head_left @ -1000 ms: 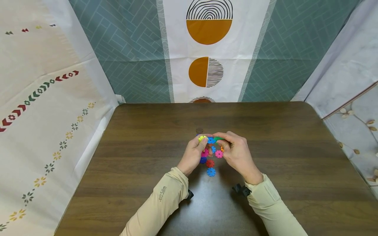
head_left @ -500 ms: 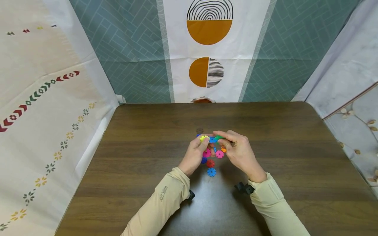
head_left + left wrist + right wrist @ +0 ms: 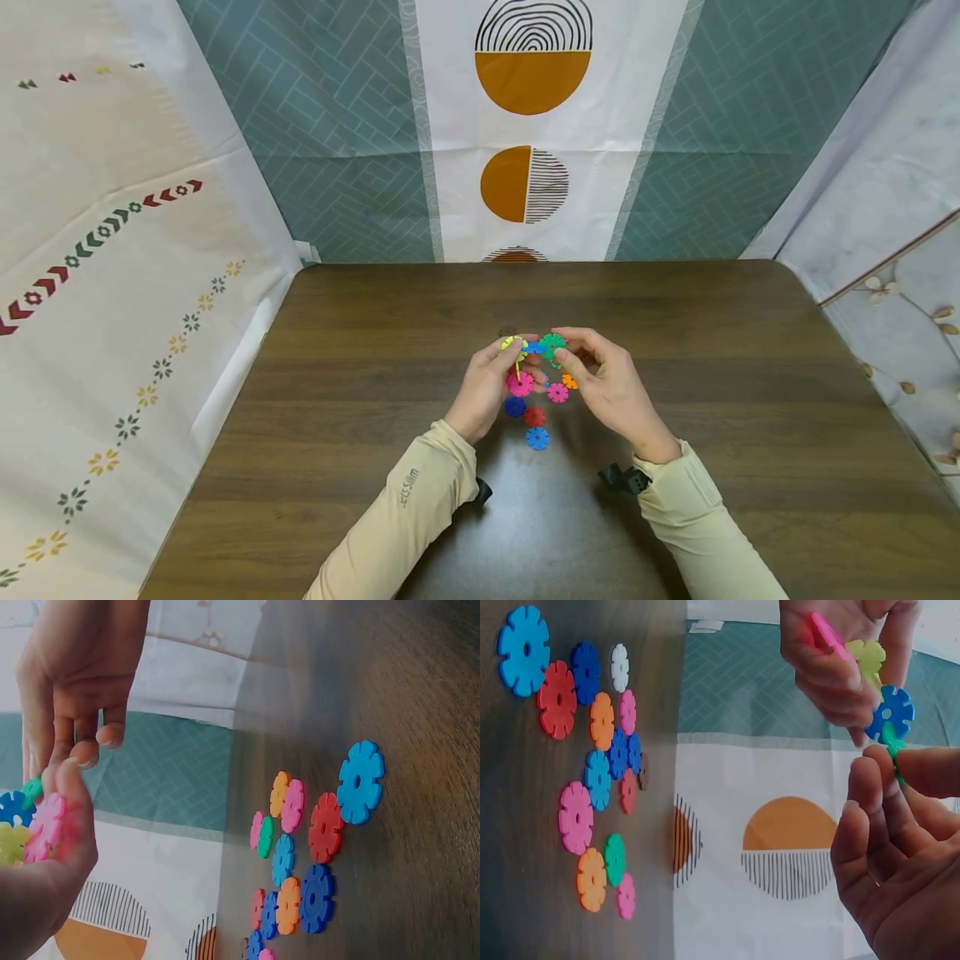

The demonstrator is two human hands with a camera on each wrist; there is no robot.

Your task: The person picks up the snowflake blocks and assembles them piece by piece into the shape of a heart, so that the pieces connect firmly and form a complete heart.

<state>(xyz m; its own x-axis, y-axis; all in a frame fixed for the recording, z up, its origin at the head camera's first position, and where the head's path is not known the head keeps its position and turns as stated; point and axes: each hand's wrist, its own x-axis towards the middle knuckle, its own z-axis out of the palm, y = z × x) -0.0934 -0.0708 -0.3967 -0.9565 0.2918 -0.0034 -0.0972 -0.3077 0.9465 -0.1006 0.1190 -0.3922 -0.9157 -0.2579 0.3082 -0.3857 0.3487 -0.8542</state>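
Slotted plastic flower discs are linked in a short chain held above the table. My left hand grips its left end, thumb on the yellow disc; the pink disc of the chain sits against its fingers. Between the hands, a blue disc joins the yellow one to a green disc. My right hand pinches that green disc between thumb and forefinger. In the right wrist view the green disc appears nearly edge-on, slotted into the blue one. Its other fingers stay loosely bent.
Loose discs lie on the wooden table below the hands, among them a light blue disc, a red disc and a dark blue disc. Orange, white and brown ones also show in the right wrist view. Patterned cloths hang behind and beside the table.
The green disc has turned and now shows its face to the head camera, while the blue disc appears flatter. The right hand's fingertips have risen slightly; both hands keep their hold on the chain.
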